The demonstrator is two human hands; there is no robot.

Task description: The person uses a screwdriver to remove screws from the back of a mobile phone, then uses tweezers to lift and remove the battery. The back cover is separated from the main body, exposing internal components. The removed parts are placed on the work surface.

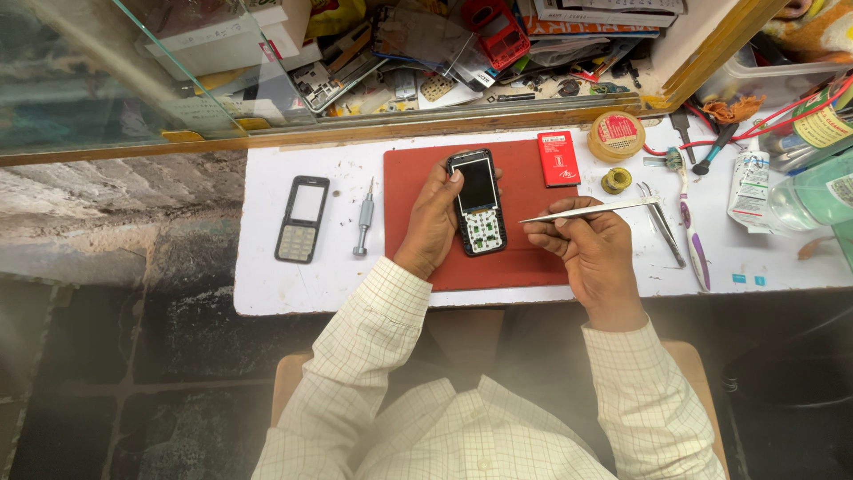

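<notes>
left hand [433, 222] gripping one opened phone [478, 204] on red mat [524, 258], right hand [591, 249] pinching one tweezers [591, 210], one screwdriver [364, 219] and one front cover [302, 219] left of mat

Opened phone [478, 203], silver tweezers [591, 210]

small phone-repair stall, counter workbench

white work board [293, 284] with red mat [524, 267]; opened keypad phone [477, 203] with its front cover [301, 219] laid apart, precision screwdriver [364, 218], tweezers [591, 210], second pair of tweezers [662, 222], red battery [558, 158], roll of yellow tape [616, 135], solder spool [615, 180], toothbrush [689, 222], glue tube [748, 178], red wires [782, 111]; glass-topped counter case [133, 80] behind, with a wooden rim, heaped with loose phone parts [418, 53], circuit boards and housings; rough stone floor [107, 222] beside the bench.
</notes>
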